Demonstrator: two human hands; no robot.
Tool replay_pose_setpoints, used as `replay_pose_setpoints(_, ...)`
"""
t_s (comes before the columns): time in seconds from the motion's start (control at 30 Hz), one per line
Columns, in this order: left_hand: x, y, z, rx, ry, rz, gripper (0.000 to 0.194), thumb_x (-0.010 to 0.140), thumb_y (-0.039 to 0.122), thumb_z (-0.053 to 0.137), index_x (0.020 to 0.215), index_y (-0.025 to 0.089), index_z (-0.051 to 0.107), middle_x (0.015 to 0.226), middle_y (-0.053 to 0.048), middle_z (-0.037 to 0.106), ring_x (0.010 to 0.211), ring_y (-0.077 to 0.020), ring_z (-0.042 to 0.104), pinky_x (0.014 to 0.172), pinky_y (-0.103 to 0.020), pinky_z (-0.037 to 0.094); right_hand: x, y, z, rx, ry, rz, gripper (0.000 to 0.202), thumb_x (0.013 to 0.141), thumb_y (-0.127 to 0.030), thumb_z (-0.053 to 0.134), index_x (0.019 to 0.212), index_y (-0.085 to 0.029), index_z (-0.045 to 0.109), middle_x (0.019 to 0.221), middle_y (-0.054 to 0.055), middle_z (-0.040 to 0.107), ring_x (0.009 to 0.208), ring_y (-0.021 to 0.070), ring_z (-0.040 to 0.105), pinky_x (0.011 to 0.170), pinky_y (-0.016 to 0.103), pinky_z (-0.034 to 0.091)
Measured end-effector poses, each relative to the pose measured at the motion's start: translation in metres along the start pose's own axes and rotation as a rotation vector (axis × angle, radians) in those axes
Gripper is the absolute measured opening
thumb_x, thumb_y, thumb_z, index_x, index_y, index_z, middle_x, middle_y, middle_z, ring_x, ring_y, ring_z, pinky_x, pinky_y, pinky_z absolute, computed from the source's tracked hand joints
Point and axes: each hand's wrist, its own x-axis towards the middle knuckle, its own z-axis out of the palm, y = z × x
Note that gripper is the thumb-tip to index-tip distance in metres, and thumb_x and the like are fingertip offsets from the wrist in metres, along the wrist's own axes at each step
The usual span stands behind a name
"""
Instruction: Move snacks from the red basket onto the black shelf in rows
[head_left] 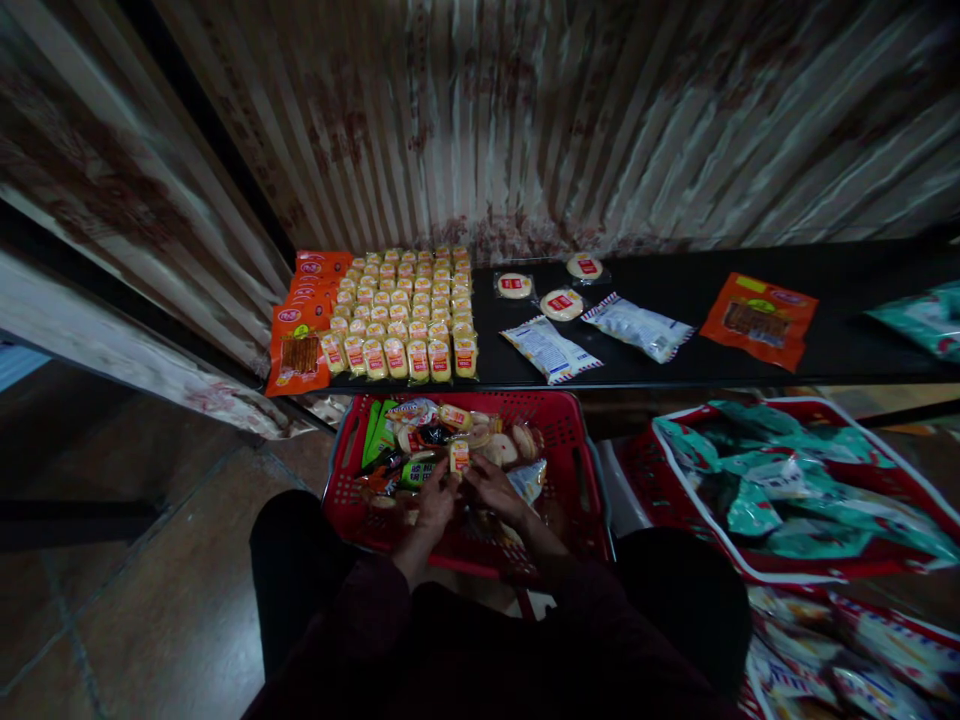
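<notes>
Small yellow oblong plastic-wrapped snack [459, 457] | left hand [436, 497], right hand [498, 490]: fingers grasping it, seemingly; dim | likely light, crushable; hold sides

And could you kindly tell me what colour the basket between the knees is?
The basket is red; it shows in the head view, the only one.

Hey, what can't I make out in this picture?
In the head view:
Which hand, left hand or right hand, grips the small cake: too dim and small.
Floor of the red basket under the hands: hidden by snacks.
Teal bag on the shelf: cut off by the right edge.
Packets at lower right: cut off by the bottom edge.
</notes>
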Motion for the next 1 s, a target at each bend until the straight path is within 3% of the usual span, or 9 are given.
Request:
replay_pose_setpoints(0.17, -0.001, 0.014, 0.003, -0.023, -0.029, 0.008, 0.046, 0.073, 0.028, 0.066, 0.118, 0.018, 0.063, 0.121, -0.011, 0.063, 0.087, -0.0189, 0.065, 0.070, -0.030, 0.055, -0.003, -0.016, -0.009, 0.105, -0.068, 0.048, 0.062, 0.072, -0.061, 0.058, 0.116, -0.017, 0.061, 0.116, 0.010, 0.067, 0.106, 0.0259, 0.062, 0.097, 0.043, 0.046)
replay_pose_setpoints(0.33, -0.004, 0.032, 0.011, 0.008, -0.048, 0.060, 0.047, 0.075, 0.023, 0.063, 0.121, 0.018, 0.060, 0.120, -0.010, 0.063, 0.096, -0.0195, 0.062, 0.066, -0.024, 0.054, -0.003, -0.033, -0.016, 0.042, 0.013, -0.022, 0.055, 0.074, -0.056, 0.057, 0.114, -0.018, 0.063, 0.120, 0.010, 0.065, 0.114, 0.0261, 0.058, 0.103, 0.045, 0.040)
replay_pose_setpoints(0.6, -0.010, 0.059, 0.028, 0.136, -0.017, 0.213, 0.048, 0.078, 0.014, 0.056, 0.125, 0.018, 0.056, 0.118, -0.008, 0.065, 0.107, -0.0182, 0.059, 0.097, -0.031, 0.044, -0.005, -0.053, -0.024, -0.120, 0.177, -0.075, 0.049, 0.078, -0.047, 0.052, 0.118, -0.021, 0.062, 0.117, 0.008, 0.066, 0.112, 0.0251, 0.058, 0.102, 0.045, 0.041)
replay_pose_setpoints(0.8, -0.025, 0.083, 0.043, 0.187, -0.023, 0.299, 0.044, 0.078, 0.015, 0.054, 0.122, 0.017, 0.058, 0.117, -0.007, 0.066, 0.109, -0.0194, 0.059, 0.102, -0.033, 0.040, -0.005, -0.069, -0.038, -0.207, 0.290, -0.190, 0.042, 0.076, -0.044, 0.052, 0.107, -0.021, 0.068, 0.112, 0.011, 0.067, 0.106, 0.0279, 0.059, 0.096, 0.044, 0.046)
replay_pose_setpoints(1.0, -0.026, 0.100, 0.054, 0.172, -0.003, 0.333, 0.041, 0.078, 0.015, 0.056, 0.118, 0.019, 0.061, 0.122, -0.007, 0.064, 0.114, -0.0208, 0.056, 0.104, -0.034, 0.038, -0.006, -0.082, -0.041, -0.263, 0.360, -0.260, 0.047, 0.079, -0.043, 0.049, 0.119, -0.022, 0.062, 0.111, 0.009, 0.067, 0.103, 0.0269, 0.061, 0.095, 0.045, 0.046)
